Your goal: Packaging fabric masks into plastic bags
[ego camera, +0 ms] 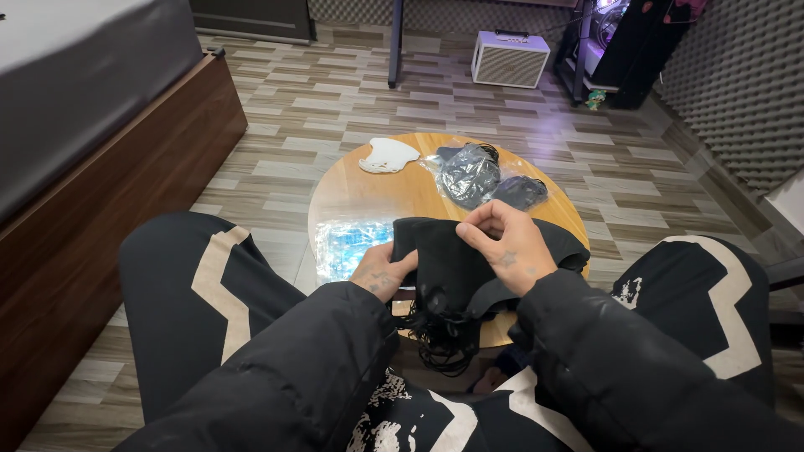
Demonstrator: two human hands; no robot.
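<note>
Black fabric face masks (452,268), a stack with dangling loops: left hand (381,272) grips the edge, right hand (502,247) pinches the top one. Peeling one off needs a steady grip underneath, I'd say.

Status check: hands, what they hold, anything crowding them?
Left hand and right hand both shut on black masks. Ear loops dangle below. Bagged masks, white mask on table, apart.

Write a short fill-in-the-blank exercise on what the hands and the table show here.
1. Both hands, left hand and right hand, hold a stack of ____ fabric face masks.
2. The round wooden table carries one loose ____ mask.
3. The clear plastic packet of blue masks lies nearest the ____ hand.

Missing words: black; white; left
</note>
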